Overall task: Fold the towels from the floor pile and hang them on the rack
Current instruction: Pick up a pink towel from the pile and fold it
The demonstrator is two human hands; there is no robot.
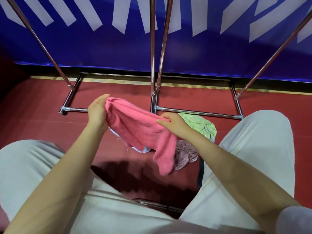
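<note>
**Squaring up the pink towel before the fold**

Head view, the only one we have. We look down past our own knees in pale trousers [253,149] at a red floor [33,107]. The pink towel [140,132] hangs in the air between our hands, above the floor pile. Our left hand [98,110] grips its far upper end, fingers curled round a bunched edge. Our right hand [173,123] pinches the near edge, thumb on top. The hands are apart, with cloth slack and creased between them; a loose tail droops below the right hand.

Under the towel lie the rest: a light green towel [200,124] near the rack foot, a mauve patterned cloth [184,154] just beside it, and a pale blue edge [143,150] peeking out, mostly hidden. The chrome rack [152,56] stands ahead, uprights rising out of frame; we cannot see its hanging bar. A blue banner [101,53] backs it.

Our judgement: we are at the start of folding this piece.

- We should work both grips out to true corners; at present each hand seems to hold mid-edge.
- Then draw the hands apart until the top edge runs taut and level, so the tail falls straight.
- Lift clear of the pile, or the tail may snag the cloths below.
- Only then bring corner to corner.
</note>
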